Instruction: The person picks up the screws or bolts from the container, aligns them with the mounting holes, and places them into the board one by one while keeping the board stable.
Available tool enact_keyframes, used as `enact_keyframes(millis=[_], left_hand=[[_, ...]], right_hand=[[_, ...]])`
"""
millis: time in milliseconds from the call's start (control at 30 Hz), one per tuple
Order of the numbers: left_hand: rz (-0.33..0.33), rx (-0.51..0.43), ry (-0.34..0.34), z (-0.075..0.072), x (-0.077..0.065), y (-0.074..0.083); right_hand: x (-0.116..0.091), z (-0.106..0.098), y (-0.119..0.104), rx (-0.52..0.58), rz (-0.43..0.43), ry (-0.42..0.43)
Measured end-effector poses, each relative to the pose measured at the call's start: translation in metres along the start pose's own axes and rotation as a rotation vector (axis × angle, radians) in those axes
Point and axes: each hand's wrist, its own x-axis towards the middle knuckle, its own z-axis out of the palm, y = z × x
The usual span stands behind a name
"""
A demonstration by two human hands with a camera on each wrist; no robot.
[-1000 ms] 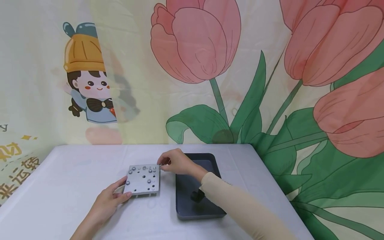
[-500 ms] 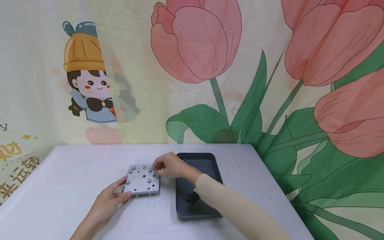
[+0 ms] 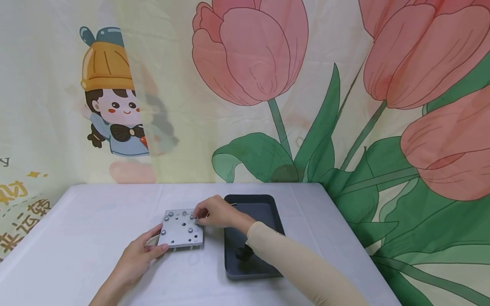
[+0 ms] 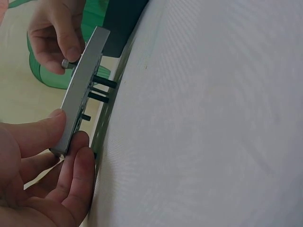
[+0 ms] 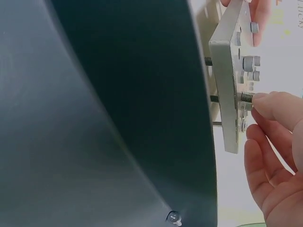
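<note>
A square silver metal plate (image 3: 176, 233), dotted with holes and several socket-head screws, is tilted up slightly over the white table. My left hand (image 3: 139, 255) grips its left side and lower-left corner, thumb on one face and fingers on the other in the left wrist view. Between thumb and forefinger my right hand (image 3: 220, 212) pinches a screw (image 5: 246, 97) at the plate's right part; some of its thread shows above the surface. Screw shanks (image 4: 99, 97) stick out from the plate's underside, several of them.
Right of the plate stands a dark rectangular tray (image 3: 235, 276), partly under my right forearm. A small black object (image 3: 243, 253) lies in it, and a screw (image 5: 174, 217) sits in its corner. A printed tulip backdrop (image 3: 252, 55) hangs behind the white table (image 3: 95, 238).
My right hand has moved left and slightly down, from beside the plate's upper-right corner onto its right part, bringing the screw to the surface. My left hand and the plate stay put.
</note>
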Motion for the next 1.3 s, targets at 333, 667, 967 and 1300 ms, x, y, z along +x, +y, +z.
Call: enact_keyframes(millis=[333, 667, 967, 1300], left_hand=[[-0.011, -0.003, 0.001, 0.001, 0.0, 0.001], [-0.007, 0.011, 0.008, 0.001, 0.001, 0.001], [0.008, -0.007, 0.011, 0.002, 0.001, 0.001], [-0.004, 0.0, 0.002, 0.002, 0.001, 0.001]], right_hand=[[0.003, 0.002, -0.001, -0.028, -0.021, 0.001], [0.002, 0.005, -0.001, -0.08, -0.015, -0.024], [-0.012, -0.023, 0.003, -0.071, 0.009, 0.025], [-0.039, -0.064, 0.035, -0.043, 0.093, 0.159]])
